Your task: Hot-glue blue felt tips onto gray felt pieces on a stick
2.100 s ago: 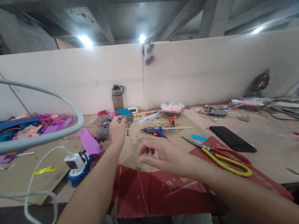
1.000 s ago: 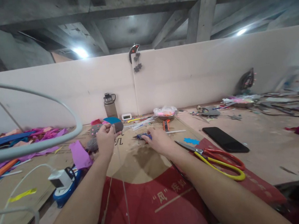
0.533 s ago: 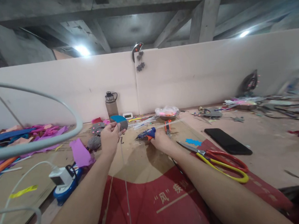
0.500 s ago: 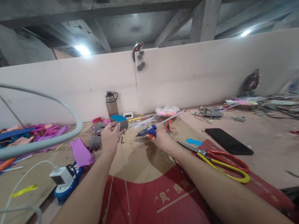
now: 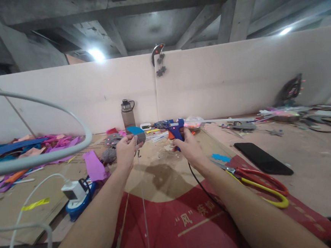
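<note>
Between the fingers of my left hand (image 5: 127,152) is a rounded felt piece (image 5: 136,131), blue on top and grey below. A thin grey string (image 5: 143,202) hangs from that hand down over the red part of the cardboard (image 5: 162,231). My right hand (image 5: 188,145) grips a blue hot glue gun (image 5: 177,128) by its handle, raised above the board. The gun's nozzle points left, toward the felt piece but apart from it. A long translucent glue stick (image 5: 213,120) sticks out of its back, and a black cord (image 5: 200,182) runs down from the handle.
Red and yellow scissors (image 5: 261,181), a blue felt cutout (image 5: 220,158) and a black phone (image 5: 262,158) lie at the right. A bottle (image 5: 128,113) stands by the partition. At left are felt scraps (image 5: 35,145), a blue power strip (image 5: 81,205) and a looping white tube (image 5: 76,123).
My right hand has lifted the glue gun up and slightly right, turning it level. My left hand still holds the felt piece. The whole view has shifted slightly.
</note>
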Demonstrator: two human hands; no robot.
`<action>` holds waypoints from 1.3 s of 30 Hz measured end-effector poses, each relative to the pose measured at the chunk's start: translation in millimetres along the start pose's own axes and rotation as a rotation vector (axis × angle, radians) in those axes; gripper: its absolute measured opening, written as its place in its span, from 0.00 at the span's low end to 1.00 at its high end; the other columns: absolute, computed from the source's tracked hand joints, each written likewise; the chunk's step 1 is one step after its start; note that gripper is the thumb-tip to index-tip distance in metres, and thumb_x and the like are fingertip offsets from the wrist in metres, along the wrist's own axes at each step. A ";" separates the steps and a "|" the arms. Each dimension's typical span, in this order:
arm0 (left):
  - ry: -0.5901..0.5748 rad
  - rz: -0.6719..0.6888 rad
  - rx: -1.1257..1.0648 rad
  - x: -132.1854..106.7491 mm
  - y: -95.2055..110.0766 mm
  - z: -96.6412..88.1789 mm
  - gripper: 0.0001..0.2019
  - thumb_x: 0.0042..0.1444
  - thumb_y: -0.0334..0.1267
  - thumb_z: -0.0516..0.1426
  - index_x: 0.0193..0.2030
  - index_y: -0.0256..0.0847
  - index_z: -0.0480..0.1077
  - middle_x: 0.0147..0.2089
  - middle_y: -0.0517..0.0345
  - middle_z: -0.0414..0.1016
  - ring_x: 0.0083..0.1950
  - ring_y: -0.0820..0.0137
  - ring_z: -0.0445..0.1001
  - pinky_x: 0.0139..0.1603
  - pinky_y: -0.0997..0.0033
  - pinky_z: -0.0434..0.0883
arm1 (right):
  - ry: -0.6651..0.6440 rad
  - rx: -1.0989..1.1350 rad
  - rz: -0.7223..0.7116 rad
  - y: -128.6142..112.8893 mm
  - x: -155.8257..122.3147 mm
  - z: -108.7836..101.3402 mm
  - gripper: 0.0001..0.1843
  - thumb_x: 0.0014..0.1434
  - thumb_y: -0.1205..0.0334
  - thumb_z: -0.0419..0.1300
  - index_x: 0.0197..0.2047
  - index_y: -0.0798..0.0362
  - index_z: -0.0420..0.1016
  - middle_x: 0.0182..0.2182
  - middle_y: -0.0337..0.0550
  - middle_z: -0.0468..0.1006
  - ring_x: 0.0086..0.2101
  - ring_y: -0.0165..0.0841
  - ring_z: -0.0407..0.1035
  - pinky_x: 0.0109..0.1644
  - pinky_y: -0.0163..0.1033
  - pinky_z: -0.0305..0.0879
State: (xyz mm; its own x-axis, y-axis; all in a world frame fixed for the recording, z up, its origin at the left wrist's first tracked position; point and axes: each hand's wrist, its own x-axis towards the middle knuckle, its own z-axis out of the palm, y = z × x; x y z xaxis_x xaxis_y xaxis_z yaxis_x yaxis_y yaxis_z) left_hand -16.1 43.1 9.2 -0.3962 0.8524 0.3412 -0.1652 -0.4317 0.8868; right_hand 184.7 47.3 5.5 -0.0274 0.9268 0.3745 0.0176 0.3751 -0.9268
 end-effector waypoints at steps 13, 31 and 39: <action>-0.030 0.039 0.098 1.1 -9.4 -2.5 0.10 0.44 0.39 0.61 0.30 0.34 0.71 0.28 0.59 0.71 0.30 0.76 0.71 0.38 0.65 0.77 | -0.260 -0.022 -0.108 -16.7 -27.6 12.3 0.17 0.52 0.64 0.50 0.47 0.52 0.62 0.38 0.42 0.72 0.24 0.26 0.61 0.22 0.32 0.60; -0.061 0.036 0.151 -1.0 -14.9 0.5 0.11 0.44 0.39 0.61 0.33 0.33 0.73 0.29 0.56 0.73 0.31 0.71 0.74 0.37 0.62 0.77 | -0.177 -0.319 -0.340 -12.5 -28.9 13.8 0.08 0.55 0.63 0.51 0.39 0.53 0.66 0.33 0.41 0.71 0.32 0.32 0.64 0.37 0.38 0.60; -0.046 0.015 0.140 1.1 -19.1 0.5 0.11 0.42 0.40 0.62 0.30 0.34 0.72 0.26 0.59 0.71 0.29 0.73 0.72 0.35 0.63 0.77 | -0.201 -0.261 -0.278 -11.3 -27.5 13.3 0.10 0.56 0.62 0.50 0.41 0.53 0.65 0.32 0.42 0.70 0.32 0.33 0.64 0.36 0.39 0.61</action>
State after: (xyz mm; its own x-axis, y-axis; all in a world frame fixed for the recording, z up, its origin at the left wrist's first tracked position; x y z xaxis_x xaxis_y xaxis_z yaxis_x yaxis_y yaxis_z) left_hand -12.9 52.4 -7.2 -0.3550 0.8603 0.3658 -0.0310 -0.4019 0.9152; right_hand 172.0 17.3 5.4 -0.2605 0.7776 0.5722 0.2339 0.6259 -0.7440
